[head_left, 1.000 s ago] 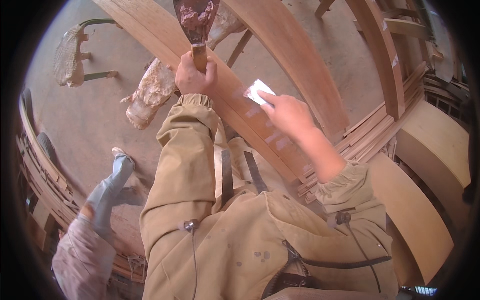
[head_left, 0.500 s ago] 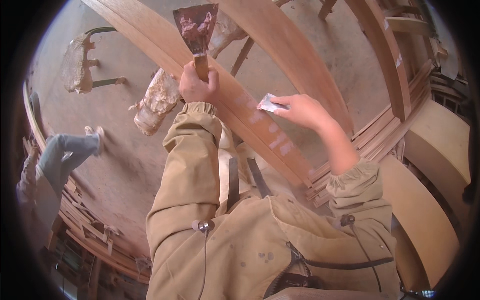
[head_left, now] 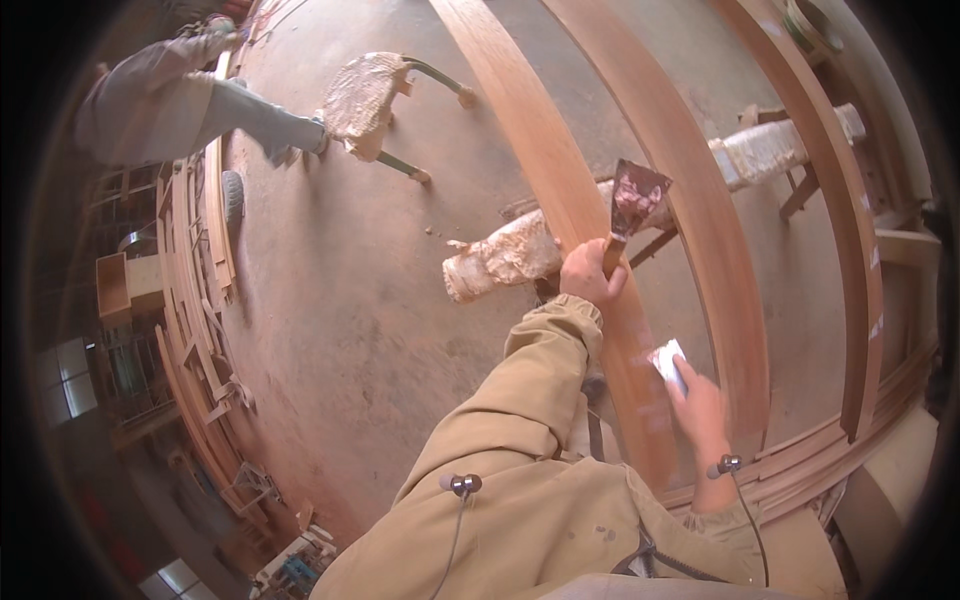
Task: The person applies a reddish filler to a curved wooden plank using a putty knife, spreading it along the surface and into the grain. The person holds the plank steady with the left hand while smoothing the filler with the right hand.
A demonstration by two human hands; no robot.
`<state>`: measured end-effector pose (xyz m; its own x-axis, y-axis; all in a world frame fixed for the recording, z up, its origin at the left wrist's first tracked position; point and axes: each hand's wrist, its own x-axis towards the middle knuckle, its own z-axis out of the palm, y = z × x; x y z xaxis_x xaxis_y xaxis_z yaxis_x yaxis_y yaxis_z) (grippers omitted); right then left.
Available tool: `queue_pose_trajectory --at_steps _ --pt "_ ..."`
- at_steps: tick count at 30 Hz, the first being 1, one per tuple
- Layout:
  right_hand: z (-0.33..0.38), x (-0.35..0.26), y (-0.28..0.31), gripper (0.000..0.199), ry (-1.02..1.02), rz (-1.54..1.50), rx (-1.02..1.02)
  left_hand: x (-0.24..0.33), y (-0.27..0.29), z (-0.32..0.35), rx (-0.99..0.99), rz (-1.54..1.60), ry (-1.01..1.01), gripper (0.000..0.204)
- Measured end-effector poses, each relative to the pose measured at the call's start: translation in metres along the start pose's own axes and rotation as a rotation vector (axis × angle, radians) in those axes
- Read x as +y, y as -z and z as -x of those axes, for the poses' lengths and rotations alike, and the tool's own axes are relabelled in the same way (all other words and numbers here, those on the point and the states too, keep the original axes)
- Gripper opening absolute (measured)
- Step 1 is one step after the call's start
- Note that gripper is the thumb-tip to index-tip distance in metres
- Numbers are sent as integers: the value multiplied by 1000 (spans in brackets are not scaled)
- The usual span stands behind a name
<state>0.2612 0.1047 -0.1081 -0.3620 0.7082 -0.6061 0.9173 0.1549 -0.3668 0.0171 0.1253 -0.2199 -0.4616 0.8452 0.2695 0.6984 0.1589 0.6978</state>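
My left hand (head_left: 590,272) is closed round the wooden handle of a broad putty knife (head_left: 640,195), its dark blade carrying a lump of pink putty. That hand is over a long reddish wooden board (head_left: 530,100), and whether it touches the wood I cannot tell. In my right hand (head_left: 703,412) is a small, shiny flat scraper (head_left: 670,362) with a little pink on its edge, close to the board's right edge. Faint pale putty patches show on the board nearby, blurred. The board lies across a support wrapped in whitish sheeting (head_left: 505,262).
Two curved boards, one in the middle (head_left: 660,120) and one further right (head_left: 820,130), run alongside. A wrapped stool with green legs (head_left: 360,105) stands far left, beside another person (head_left: 150,110). Timber strips (head_left: 185,270) line the left; more strips (head_left: 800,465) lie at lower right.
The view has swung, so the boards and both my hands sit further right and lower. The other person now shows at upper left. Both hands keep their tools.
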Motion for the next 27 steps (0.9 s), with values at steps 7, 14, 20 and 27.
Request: queue_pose_trajectory --at_steps 7,14,20,27 --pt "16 -3 -21 66 -124 -349 52 4 2 -5 4 45 -12 33" --pt "13 4 -20 73 -130 -351 136 1 -3 1 -7 20 14 33" --pt "18 1 -4 73 -204 -330 178 6 0 -4 -37 46 -5 32" --pt "26 17 -21 69 -184 -561 292 1 -1 5 -5 20 -5 33"
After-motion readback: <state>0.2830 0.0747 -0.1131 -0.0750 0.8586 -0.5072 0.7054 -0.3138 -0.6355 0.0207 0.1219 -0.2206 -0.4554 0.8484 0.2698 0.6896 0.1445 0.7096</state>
